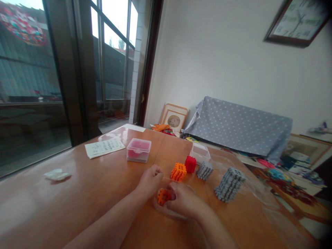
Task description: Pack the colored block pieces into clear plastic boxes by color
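Two bare forearms, left (111, 221) and right (212, 224), come in nearest, low over a glossy brown table (98, 193). Right hand (183, 199): thumb and fingers closed on an orange block (162, 197), gripping its right side; the dark-holed face shows to the left of the fingers. Clear plastic (172, 215), bag or dish, I cannot tell which, lies around and under that block. Left hand (150, 180): held just beyond and left of the block, fingers curled in narrow toward the thumb; whether they pinch anything small, I cannot tell.

Just past the right hand, a row of knobbly stacks: orange stack (178, 172), then red stack (190, 164) close beside it, then small grey stack (204, 171). Tall grey stack (230, 185) apart to the right, leaning in my view. Behind the red one, an open clear box (200, 152). Farther left, a clear lidded box (139, 150) with pink contents; beside it, written sheets (105, 147). Crumpled white tissue (57, 174) near the left edge. Beyond the table, a dotted grey-blue cloth (241, 124) drapes something by the wall; above, a dark-framed clock (298, 24).
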Demonstrator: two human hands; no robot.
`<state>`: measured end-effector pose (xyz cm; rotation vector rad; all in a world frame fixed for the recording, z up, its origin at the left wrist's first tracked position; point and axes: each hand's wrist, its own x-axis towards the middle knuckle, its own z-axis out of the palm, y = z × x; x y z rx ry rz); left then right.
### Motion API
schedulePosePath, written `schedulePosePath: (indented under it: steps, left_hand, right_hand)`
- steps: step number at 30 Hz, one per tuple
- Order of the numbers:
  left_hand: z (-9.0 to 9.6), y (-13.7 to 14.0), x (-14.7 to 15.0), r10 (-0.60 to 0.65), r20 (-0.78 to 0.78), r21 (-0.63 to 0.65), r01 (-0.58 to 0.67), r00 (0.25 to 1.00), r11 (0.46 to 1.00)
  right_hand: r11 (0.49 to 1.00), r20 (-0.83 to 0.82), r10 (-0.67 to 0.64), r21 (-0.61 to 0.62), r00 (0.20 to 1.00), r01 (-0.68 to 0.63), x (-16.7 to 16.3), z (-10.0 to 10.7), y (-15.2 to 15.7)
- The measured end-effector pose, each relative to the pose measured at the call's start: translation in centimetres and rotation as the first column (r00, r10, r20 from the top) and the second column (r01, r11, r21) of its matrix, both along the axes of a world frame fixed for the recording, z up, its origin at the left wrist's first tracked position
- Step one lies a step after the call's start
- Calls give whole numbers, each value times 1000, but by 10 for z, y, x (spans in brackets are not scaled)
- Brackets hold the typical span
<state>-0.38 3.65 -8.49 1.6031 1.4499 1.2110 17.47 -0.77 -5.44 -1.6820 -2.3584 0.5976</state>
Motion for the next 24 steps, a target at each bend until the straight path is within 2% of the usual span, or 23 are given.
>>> schedulePosePath:
  steps: [5,14,24]
  left_hand:
    - [-1,1,0,-13,36,-15,13,999,1000]
    - [-2,2,1,-52,83,-17,53,995,998]
    - [1,-1,2,-52,109,-36,56,993,998]
  right_hand:
    - [999,-22,-13,-32,1000,12,4,-2,1]
    - [1000,21,11,-28,1000,-11,0,2,2]
    - [999,-28,33,-11,999,-33,5,2,0]
